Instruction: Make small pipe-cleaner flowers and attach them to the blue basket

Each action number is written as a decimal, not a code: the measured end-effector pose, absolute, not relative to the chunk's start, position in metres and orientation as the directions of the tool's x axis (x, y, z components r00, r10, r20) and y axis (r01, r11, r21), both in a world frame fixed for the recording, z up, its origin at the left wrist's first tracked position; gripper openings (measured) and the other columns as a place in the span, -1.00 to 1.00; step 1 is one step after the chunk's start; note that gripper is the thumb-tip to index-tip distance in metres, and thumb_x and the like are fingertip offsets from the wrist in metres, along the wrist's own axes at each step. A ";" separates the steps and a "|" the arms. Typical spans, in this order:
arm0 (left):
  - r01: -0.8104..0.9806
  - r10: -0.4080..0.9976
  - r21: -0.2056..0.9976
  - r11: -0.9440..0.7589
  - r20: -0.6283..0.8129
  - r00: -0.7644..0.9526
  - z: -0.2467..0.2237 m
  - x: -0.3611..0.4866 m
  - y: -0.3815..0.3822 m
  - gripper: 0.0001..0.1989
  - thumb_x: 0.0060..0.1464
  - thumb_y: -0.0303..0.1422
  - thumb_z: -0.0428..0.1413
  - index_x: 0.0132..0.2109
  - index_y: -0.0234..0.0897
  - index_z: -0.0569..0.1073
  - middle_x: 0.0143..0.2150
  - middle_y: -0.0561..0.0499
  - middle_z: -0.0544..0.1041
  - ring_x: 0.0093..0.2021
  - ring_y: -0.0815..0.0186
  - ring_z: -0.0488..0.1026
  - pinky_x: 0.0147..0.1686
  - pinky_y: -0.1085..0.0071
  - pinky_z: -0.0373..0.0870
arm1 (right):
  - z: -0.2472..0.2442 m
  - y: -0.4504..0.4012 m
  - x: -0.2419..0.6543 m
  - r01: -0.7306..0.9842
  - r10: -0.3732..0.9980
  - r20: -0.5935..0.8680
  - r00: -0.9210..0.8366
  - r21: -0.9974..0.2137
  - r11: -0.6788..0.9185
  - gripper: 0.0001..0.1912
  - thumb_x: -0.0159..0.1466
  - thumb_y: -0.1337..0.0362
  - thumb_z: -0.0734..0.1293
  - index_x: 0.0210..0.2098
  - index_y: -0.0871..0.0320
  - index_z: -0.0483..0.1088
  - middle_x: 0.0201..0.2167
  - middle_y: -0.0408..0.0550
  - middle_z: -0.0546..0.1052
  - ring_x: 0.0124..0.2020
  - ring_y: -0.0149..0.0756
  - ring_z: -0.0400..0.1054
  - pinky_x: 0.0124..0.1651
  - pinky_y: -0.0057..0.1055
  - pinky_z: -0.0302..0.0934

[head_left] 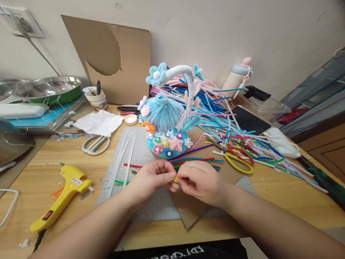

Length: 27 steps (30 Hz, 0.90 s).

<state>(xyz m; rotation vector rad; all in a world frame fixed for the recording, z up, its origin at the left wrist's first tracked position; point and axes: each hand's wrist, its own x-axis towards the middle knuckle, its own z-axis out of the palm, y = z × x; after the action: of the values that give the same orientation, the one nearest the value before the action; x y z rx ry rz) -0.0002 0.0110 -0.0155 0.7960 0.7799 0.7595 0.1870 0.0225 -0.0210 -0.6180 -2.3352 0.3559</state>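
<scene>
My left hand (159, 176) and my right hand (201, 180) meet over the cutting mat (151, 208), both closed in a pinch. Between their fingertips shows a small yellow pipe cleaner piece (176, 178), mostly hidden by the fingers. Just beyond them stands a fuzzy blue pipe cleaner craft (163, 113) with a domed top, an arching white stem (191, 86) and a base dotted with small flowers. A large blue flower (156, 75) hangs at the stem's end. Several loose coloured pipe cleaners (199, 159) lie right behind my hands.
A yellow glue gun (68, 194) lies at left, near white-handled scissors (96, 144). Orange-and-yellow-handled scissors (238, 162) rest at right beside a big heap of pipe cleaners (215, 108). Cut cardboard (134, 61) leans on the wall; a paper cup (96, 99) and bottle (237, 77) stand behind.
</scene>
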 end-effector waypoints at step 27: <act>-0.201 0.914 0.958 0.203 -0.112 0.390 -0.016 0.006 0.006 -0.78 -0.04 -0.30 0.25 -0.44 -0.36 0.41 -0.52 0.07 0.45 -0.55 0.44 0.39 -0.48 0.48 0.34 | -0.013 0.009 0.178 0.375 0.834 0.306 -0.460 -0.784 0.495 -0.88 0.15 0.41 0.25 -0.51 0.15 0.30 -0.61 -0.23 0.33 -0.60 -0.50 0.15 -0.54 -0.54 0.03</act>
<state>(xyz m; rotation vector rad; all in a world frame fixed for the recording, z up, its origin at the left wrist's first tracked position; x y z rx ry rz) 0.0056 0.0062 -0.0162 1.0784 0.8328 0.9185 0.1778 0.0093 -0.0131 -0.9904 -2.0443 0.8438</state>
